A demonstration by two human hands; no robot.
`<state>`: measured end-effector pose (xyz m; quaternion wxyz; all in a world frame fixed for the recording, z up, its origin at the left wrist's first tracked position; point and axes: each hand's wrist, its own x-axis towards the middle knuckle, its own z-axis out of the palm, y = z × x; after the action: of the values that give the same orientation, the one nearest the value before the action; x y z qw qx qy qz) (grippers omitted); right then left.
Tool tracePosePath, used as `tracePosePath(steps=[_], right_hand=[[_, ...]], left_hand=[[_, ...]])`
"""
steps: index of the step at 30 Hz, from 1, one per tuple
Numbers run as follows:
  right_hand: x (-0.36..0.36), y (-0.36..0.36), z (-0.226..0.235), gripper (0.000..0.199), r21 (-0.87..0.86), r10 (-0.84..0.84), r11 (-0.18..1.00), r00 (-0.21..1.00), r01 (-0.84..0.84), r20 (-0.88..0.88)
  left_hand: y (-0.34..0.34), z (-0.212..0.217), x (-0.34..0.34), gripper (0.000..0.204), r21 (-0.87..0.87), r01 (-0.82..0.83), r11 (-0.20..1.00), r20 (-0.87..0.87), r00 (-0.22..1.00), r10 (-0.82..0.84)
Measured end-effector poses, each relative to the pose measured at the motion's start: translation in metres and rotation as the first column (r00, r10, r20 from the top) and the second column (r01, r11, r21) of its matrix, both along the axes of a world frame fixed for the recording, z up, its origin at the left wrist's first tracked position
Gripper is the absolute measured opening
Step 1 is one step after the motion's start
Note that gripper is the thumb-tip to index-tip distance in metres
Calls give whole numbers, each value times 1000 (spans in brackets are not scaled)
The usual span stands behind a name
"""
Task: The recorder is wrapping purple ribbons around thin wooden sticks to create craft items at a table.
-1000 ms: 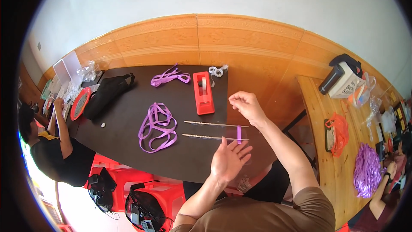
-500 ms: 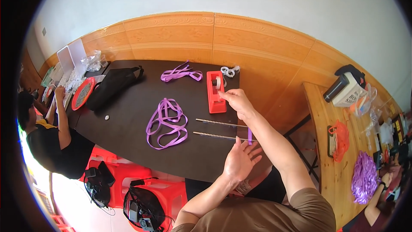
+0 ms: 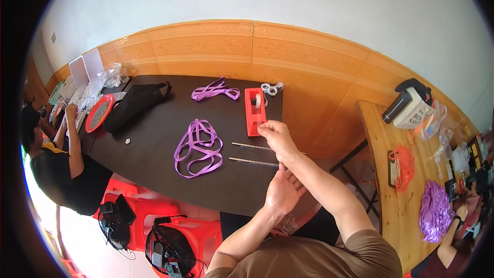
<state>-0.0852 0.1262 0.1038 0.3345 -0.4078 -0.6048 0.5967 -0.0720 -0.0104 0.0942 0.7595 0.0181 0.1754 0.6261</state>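
Note:
At the table's right side, my right hand (image 3: 277, 136) is closed, thumb and fingertips pinched at the near end of a red tape dispenser (image 3: 255, 116). Whatever is between those fingertips is too small to make out. My left hand (image 3: 284, 193) lies lower, palm up, fingers stretched out and slightly apart. Its thumb is by the right end of a thin twisted rod (image 3: 252, 161). A second thin rod (image 3: 249, 145) runs parallel behind it and passes under my right hand. Left of the rods lies a loosely looped purple ribbon (image 3: 198, 148).
Another purple ribbon bundle (image 3: 216, 90) and white-handled scissors (image 3: 271, 88) lie at the back. A black bag (image 3: 136, 105) and red plate (image 3: 99, 113) sit left, near a co-worker (image 3: 67, 170). Rightward, a wooden table (image 3: 373, 139) carries purple ribbon (image 3: 435, 211). Red stools (image 3: 203, 234) stand below.
My right hand has moved down along the tape dispenser to its near end, now covering part of the rods. The short purple strip across the rods' right ends is now hidden. My left hand has barely shifted.

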Motion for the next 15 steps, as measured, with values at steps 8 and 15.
tracePosePath(steps=[8,15], right_hand=[[5,11,-29,11,557,-161,830,971,37,176],[16,34,-33,8,540,-5,835,978,-110,207]], left_hand=[[2,-10,2,58,8,5,1000,2,1000,-5],[6,-18,5,63,-47,6,999,-22,1000,-7]])
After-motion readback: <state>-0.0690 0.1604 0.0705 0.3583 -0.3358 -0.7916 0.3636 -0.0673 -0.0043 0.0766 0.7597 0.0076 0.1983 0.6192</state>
